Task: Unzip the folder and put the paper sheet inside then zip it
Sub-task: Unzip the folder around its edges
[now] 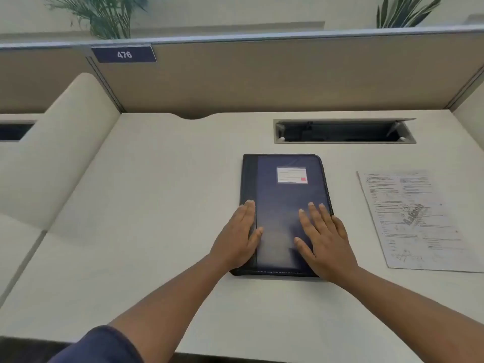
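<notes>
head view: both flat hands, left hand [239, 231] and right hand [324, 241], cover the closed folder [284, 203]'s near corners; paper sheet [416, 221] print unreadable.

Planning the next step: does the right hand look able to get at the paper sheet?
Probably yes. The right hand lies flat on the folder, and the sheet lies just to its right on the desk with nothing between.

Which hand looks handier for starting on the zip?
Probably the right hand: it lies flat by the folder's right edge, where the zip track shows. The left hand rests flat on the spine side, suited to steadying.
</notes>
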Demonstrator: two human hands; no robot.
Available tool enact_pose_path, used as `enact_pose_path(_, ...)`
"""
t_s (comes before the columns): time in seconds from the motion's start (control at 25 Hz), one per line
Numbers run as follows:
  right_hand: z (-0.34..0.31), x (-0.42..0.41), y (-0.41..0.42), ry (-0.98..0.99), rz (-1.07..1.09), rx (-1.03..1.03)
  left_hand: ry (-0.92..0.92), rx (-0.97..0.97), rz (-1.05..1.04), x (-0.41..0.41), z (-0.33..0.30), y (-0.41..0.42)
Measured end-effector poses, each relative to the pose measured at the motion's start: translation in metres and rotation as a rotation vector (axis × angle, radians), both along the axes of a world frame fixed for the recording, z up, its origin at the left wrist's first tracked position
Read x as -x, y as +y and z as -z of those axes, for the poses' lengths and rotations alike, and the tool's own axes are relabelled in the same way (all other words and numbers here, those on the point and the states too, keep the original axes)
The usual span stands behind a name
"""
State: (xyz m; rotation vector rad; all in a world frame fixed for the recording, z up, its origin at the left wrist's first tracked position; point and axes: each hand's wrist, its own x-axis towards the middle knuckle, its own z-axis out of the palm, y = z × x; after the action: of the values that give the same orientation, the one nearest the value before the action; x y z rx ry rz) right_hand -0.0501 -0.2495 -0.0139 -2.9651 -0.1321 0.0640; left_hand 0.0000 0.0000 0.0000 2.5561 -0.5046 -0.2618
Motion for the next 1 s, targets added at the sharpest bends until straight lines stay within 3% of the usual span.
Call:
enact_pose_path(0.12,0.02,0.006,-0.002,0.048,0.002,0.042,0.084,0.033,-0.036,0.006,0.011,0.007)
enact_pose_path(0.4,0.041,0.013,-0.004,0.079,0.008,0.056,0.089,0.153,-0.075,0.006,0.023,0.03)
enact_pose_path(0.64,0.037,0.019,-0.006,0.074,-0.069,0.055,0.282,0.301,-0.158,0.012,0.026,0.057)
enact_pose_path(1.0,0.032,0.02,-0.005,0.101,-0.114,0.09,0.678,0.279,-0.024,0.012,0.013,0.072)
